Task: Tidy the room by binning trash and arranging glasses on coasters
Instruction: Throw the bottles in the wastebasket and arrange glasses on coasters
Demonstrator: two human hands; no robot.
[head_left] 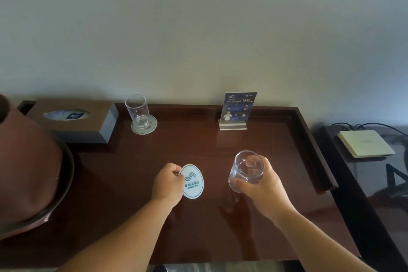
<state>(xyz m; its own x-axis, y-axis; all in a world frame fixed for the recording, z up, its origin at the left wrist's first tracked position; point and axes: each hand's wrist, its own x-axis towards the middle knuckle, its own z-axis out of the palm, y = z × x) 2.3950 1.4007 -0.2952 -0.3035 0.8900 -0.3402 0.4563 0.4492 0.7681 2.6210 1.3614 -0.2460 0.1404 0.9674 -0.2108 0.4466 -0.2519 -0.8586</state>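
My left hand pinches a round white coaster with a blue wave logo, held just above the dark wooden desk. To its right, my right hand grips an empty clear glass around its side, lifted a little off the desk. A second clear glass stands upright on another white coaster at the back of the desk, near the wall.
A brown tissue box sits at the back left. A large brown lampshade fills the left edge. A blue card in an acrylic stand stands at the back right. A pale flat box with cables lies on a lower shelf, right.
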